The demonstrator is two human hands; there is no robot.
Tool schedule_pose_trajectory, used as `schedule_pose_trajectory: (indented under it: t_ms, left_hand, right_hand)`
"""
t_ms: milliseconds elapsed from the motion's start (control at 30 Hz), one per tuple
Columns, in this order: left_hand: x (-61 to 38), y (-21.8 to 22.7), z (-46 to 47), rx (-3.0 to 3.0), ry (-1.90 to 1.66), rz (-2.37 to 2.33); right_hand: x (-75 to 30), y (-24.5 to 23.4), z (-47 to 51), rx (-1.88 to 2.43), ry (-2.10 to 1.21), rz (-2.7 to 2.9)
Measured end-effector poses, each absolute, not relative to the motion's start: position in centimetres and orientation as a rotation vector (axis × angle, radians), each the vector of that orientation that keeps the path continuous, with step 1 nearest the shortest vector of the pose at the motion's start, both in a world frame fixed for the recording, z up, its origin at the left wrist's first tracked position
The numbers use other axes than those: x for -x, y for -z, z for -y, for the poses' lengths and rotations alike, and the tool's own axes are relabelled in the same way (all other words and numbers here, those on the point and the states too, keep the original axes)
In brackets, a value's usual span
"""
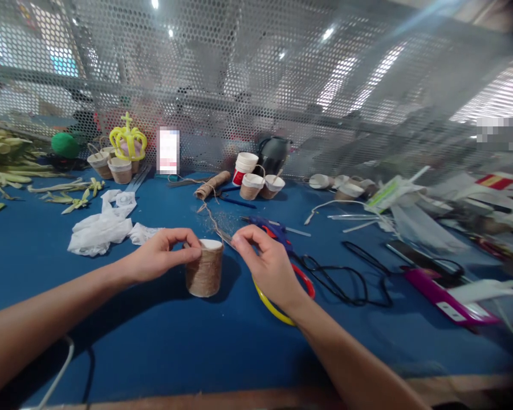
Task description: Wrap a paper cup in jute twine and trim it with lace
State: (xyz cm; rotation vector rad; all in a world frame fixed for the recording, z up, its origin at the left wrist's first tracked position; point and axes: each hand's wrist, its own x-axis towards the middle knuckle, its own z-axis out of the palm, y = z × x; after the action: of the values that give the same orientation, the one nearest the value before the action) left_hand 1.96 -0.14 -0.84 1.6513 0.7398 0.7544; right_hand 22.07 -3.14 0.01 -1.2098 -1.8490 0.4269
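Observation:
A small cup wrapped in brown twine (204, 272) stands upside down on the blue table (162, 336). My left hand (165, 254) pinches its top rim with thumb and fingers. My right hand (267, 265) is closed on scissors (282, 302) with red and yellow handle loops; the blades reach toward the cup's top edge. A twine strand (211, 219) runs from the cup to a twine spool (212, 185) farther back.
A blue glue gun (273, 229) with a black cord (346, 279) lies right of my hand. White crumpled plastic (102, 225) lies left. Other wrapped cups (256, 183), a yellow crown (128, 139), green strips (8, 162) and clutter (444, 228) line the mesh screen.

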Motion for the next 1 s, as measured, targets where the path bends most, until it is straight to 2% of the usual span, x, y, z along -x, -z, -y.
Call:
schedule_pose_trajectory:
  t_ms: [533, 767, 1000]
  left_hand:
    - [-1.7, 1.8, -0.6, -1.547, -0.782, -0.738]
    - [-1.3, 1.4, -1.1, -1.561, -0.691, -0.677]
    - [-0.8, 0.4, -1.1, -1.611, -0.581, -0.640]
  right_hand:
    - [-21.7, 0.3, 3.4, 1.046, -0.392, 2.113]
    - [-22.1, 0.5, 3.3, 1.200, -0.372, 1.988]
    - [-21.9, 0.8, 2.8, 1.077, 0.150, 2.252]
